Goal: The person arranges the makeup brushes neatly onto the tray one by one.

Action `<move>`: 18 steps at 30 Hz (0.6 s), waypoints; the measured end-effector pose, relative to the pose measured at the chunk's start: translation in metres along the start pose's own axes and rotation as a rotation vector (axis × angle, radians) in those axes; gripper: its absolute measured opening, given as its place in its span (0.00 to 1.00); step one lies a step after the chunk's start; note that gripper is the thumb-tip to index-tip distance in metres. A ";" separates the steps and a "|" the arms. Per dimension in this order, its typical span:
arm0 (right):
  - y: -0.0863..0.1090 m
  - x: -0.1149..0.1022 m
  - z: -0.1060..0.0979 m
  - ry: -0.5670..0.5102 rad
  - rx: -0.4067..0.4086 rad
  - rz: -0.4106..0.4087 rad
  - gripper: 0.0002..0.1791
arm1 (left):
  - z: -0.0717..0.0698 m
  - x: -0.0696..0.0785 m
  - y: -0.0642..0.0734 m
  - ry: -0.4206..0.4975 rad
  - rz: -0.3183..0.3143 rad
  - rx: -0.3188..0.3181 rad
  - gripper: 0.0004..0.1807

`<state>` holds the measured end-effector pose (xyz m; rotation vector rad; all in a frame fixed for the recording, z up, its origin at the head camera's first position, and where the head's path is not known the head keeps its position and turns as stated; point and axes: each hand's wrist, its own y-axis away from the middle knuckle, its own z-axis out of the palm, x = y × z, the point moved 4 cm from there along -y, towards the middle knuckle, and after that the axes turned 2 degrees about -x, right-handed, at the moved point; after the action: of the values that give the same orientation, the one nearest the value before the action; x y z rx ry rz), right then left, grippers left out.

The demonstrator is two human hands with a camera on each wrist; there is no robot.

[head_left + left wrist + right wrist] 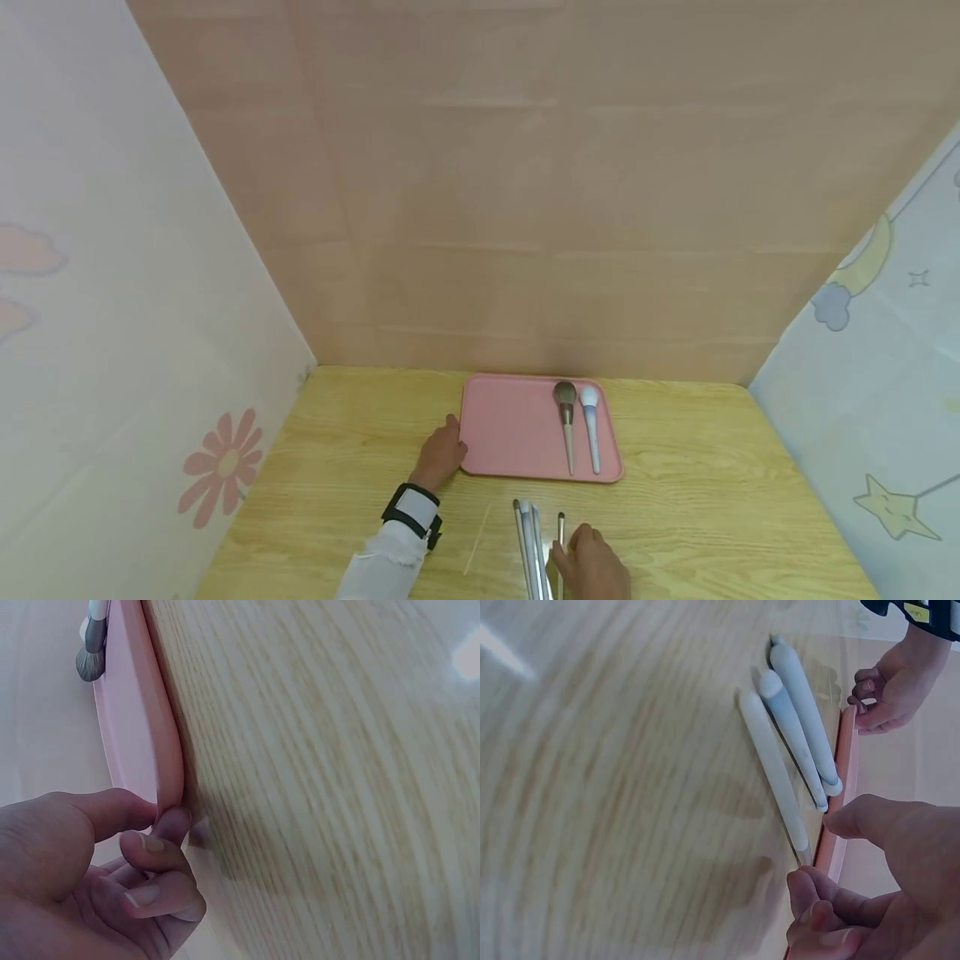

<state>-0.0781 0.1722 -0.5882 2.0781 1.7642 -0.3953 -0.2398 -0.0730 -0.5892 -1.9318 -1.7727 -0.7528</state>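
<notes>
My left hand (441, 457) pinches the near left corner of a pink tray (502, 429) between thumb and finger, seen closely in the left wrist view. On the tray's right side lie a dark-bristled makeup brush (567, 417) and a white-bristled makeup brush (591, 429). In front of the tray, my right hand (592, 567) is beside a slim makeup brush (561, 542). The right wrist view shows a fingertip touching the end of that brush (772, 772), with the thumb apart from it. Several more makeup brushes (530, 546) lie together to its left.
The wooden table (697, 467) meets a tan backdrop (525, 208) behind the tray. Patterned panels stand at the left (112, 250) and right (892, 333). The lower ends of the loose brushes run out of the head view.
</notes>
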 end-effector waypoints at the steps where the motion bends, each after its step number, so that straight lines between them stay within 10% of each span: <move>1: 0.000 0.000 0.001 0.002 -0.009 0.003 0.17 | 0.000 -0.001 0.001 0.000 0.003 0.004 0.12; 18: -0.002 -0.003 0.009 0.022 0.014 -0.002 0.18 | -0.001 -0.001 0.006 0.000 -0.021 0.018 0.07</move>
<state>-0.0799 0.1658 -0.5956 2.0985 1.7809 -0.3876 -0.2339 -0.0746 -0.5886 -1.9043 -1.7969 -0.7409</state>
